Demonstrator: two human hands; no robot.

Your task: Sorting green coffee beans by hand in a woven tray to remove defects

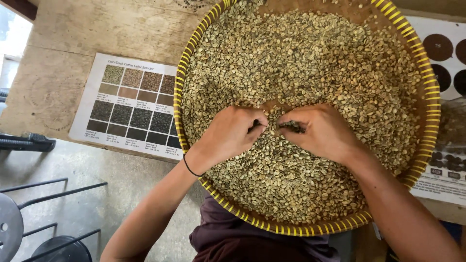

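I see the left hand (232,132) and the right hand (320,131) meeting knuckle to knuckle at the middle of the round woven tray (180,104), both resting on the bed of green coffee beans (310,63) that fills it. The left grip is curled shut, though I cannot tell whether it pinches a bean; the right grip is closed loosely around a small clutch of beans. The tray's near edge hangs past the tabletop (73,34) over the person's lap, so I judge that a heavy press near that edge could tip it and spill beans to the floor (97,179); beans could also slip from the right fingers and fall back among the rest. Left of the tray, touching its yellow-banded rim, lies a white rectangular colour chart (131,104) with rows of square swatches from pale green to near black. Right of the tray, partly under it, lies a second white sheet (444,58) with dark brown round patches.
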